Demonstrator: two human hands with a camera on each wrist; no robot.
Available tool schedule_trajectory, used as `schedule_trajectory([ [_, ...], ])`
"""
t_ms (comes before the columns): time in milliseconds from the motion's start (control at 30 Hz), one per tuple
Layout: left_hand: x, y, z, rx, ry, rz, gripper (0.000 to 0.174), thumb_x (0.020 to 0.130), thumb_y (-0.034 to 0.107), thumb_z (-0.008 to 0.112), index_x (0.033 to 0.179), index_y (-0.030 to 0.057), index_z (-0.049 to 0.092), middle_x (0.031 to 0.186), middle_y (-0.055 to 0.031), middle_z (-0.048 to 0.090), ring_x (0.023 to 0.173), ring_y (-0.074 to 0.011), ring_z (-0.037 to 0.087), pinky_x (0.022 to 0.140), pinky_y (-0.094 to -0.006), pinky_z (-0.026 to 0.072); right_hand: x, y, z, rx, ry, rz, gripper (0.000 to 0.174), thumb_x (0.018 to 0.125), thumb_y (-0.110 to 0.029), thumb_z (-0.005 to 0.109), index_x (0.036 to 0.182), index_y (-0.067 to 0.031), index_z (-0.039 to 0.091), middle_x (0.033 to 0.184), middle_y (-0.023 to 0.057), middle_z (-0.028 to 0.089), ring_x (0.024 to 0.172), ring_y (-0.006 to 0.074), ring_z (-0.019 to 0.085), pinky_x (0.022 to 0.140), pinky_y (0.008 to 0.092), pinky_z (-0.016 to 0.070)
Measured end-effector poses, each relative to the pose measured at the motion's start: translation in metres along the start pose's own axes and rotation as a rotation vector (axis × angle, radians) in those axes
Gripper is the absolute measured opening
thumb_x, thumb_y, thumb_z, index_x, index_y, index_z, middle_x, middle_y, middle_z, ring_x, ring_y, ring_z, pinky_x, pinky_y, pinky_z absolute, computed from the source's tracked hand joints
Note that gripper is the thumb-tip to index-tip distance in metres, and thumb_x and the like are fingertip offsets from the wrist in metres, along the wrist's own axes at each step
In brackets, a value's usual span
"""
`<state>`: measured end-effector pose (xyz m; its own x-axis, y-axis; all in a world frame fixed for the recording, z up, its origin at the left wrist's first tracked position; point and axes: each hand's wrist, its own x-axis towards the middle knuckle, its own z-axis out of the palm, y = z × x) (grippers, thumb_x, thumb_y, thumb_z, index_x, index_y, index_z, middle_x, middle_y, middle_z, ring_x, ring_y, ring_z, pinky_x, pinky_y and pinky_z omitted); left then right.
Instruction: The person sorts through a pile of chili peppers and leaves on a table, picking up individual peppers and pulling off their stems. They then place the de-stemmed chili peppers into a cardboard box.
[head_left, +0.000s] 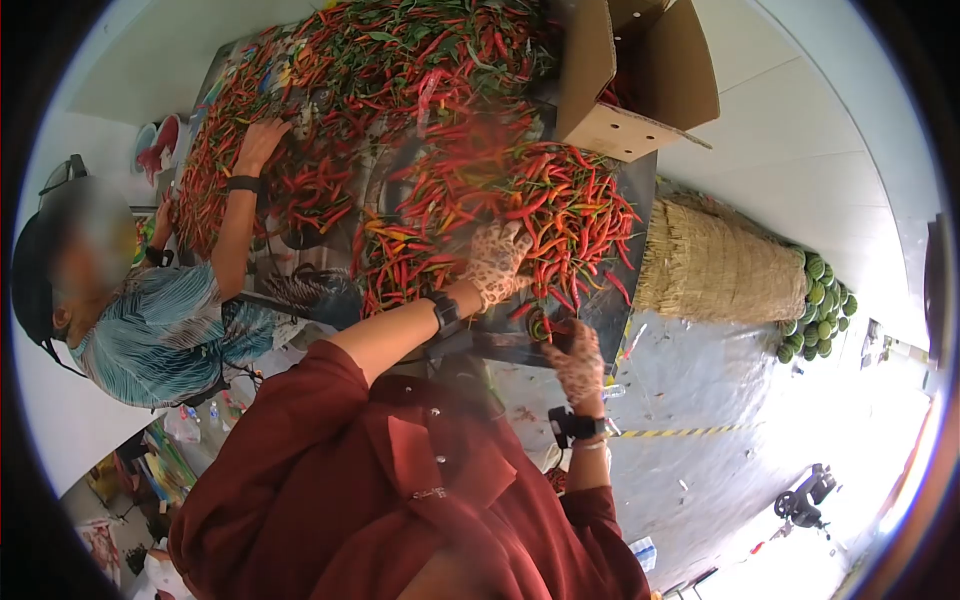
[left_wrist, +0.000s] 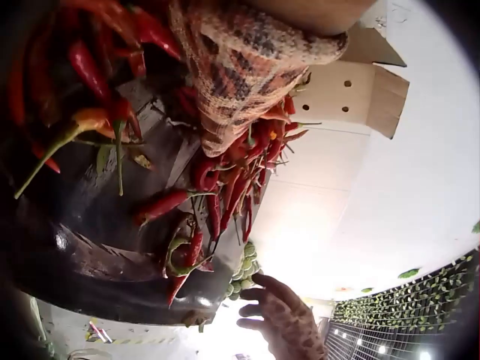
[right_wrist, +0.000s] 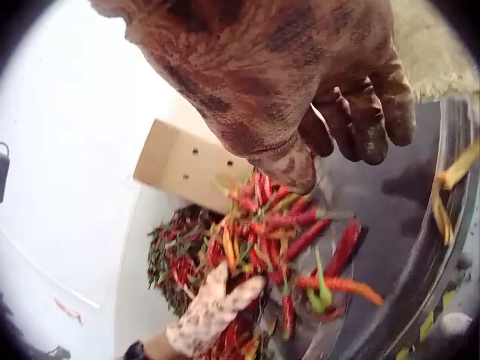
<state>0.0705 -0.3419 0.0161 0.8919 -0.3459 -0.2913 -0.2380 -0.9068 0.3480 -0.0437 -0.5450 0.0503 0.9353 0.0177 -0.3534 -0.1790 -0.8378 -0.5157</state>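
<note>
A big heap of red, orange and green chili peppers [head_left: 560, 215] covers a dark table [head_left: 615, 300]. My gloved left hand [head_left: 497, 262] lies flat on the near part of the heap, fingers spread over the peppers [left_wrist: 225, 180]. In the right wrist view the left hand [right_wrist: 214, 311] rests on the chilies [right_wrist: 262, 232] the same way. My gloved right hand [head_left: 577, 358] hovers at the table's near edge, fingers loosely bent and holding nothing. From the left wrist its fingers [left_wrist: 281, 319] look spread, just past the table rim [left_wrist: 97, 255]. A few loose peppers [right_wrist: 330, 281] lie below it.
An open cardboard box [head_left: 630, 80] stands at the far end of the table. Another person [head_left: 150, 330] on the left has a hand [head_left: 262, 140] in the chilies. A rolled straw mat [head_left: 710, 265] and green melons [head_left: 815, 305] lie on the floor to the right.
</note>
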Motion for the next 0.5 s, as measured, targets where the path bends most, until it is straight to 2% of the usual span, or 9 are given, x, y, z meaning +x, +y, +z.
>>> schedule_trajectory([
  [33,0.000,0.000,-0.001,0.001,-0.003,-0.001,0.066,0.083,0.045,0.061,0.135,0.0078,0.044,0.144,-0.0184,0.029,0.132,-0.0378,0.028,0.106,-0.0511,0.0249,0.005,-0.009,0.010,0.002,-0.002,0.001,0.057,0.076,-0.023,0.072,0.124,-0.0035,0.050,0.120,0.0180,0.054,0.102,0.0333,0.059,0.087,0.0392,0.0482],
  [100,0.000,-0.004,-0.004,0.016,-0.052,0.005,0.060,0.083,0.043,0.062,0.131,0.0092,0.048,0.143,-0.0173,0.032,0.131,-0.0376,0.029,0.105,-0.0514,0.0256,0.017,-0.017,0.025,-0.103,-0.021,0.155,0.056,0.076,-0.023,0.071,0.123,-0.0041,0.049,0.126,0.0186,0.048,0.108,0.0361,0.055,0.088,0.0419,0.0471],
  [233,-0.005,-0.021,-0.003,0.031,0.040,0.070,0.053,0.083,0.036,0.063,0.128,0.0110,0.052,0.140,-0.0152,0.037,0.129,-0.0363,0.033,0.103,-0.0501,0.0287,0.035,-0.018,0.031,-0.016,0.037,0.062,0.051,0.076,-0.020,0.068,0.121,-0.0057,0.050,0.126,0.0193,0.047,0.107,0.0383,0.054,0.088,0.0430,0.0469],
  [333,-0.015,-0.030,-0.021,0.022,-0.024,0.079,0.045,0.084,0.028,0.063,0.125,0.0117,0.055,0.137,-0.0133,0.043,0.125,-0.0340,0.039,0.100,-0.0462,0.0334,0.046,-0.019,0.033,-0.003,0.050,0.018,0.049,0.076,-0.018,0.067,0.121,-0.0066,0.050,0.125,0.0193,0.048,0.107,0.0386,0.054,0.088,0.0434,0.0471],
  [433,-0.029,-0.045,-0.031,0.019,-0.127,0.088,0.036,0.081,0.017,0.063,0.116,0.0076,0.062,0.133,-0.0133,0.046,0.123,-0.0317,0.043,0.100,-0.0419,0.0370,0.055,-0.015,0.037,-0.021,0.091,0.015,0.049,0.077,-0.018,0.066,0.121,-0.0073,0.050,0.125,0.0190,0.049,0.106,0.0391,0.054,0.087,0.0439,0.0471],
  [500,-0.039,-0.063,-0.019,0.021,-0.062,0.124,0.035,0.080,0.015,0.062,0.115,0.0069,0.063,0.133,-0.0133,0.047,0.123,-0.0320,0.042,0.101,-0.0423,0.0359,0.059,-0.015,0.034,0.011,0.106,0.011,0.047,0.077,-0.019,0.066,0.120,-0.0090,0.051,0.124,0.0183,0.049,0.105,0.0382,0.055,0.086,0.0439,0.0470],
])
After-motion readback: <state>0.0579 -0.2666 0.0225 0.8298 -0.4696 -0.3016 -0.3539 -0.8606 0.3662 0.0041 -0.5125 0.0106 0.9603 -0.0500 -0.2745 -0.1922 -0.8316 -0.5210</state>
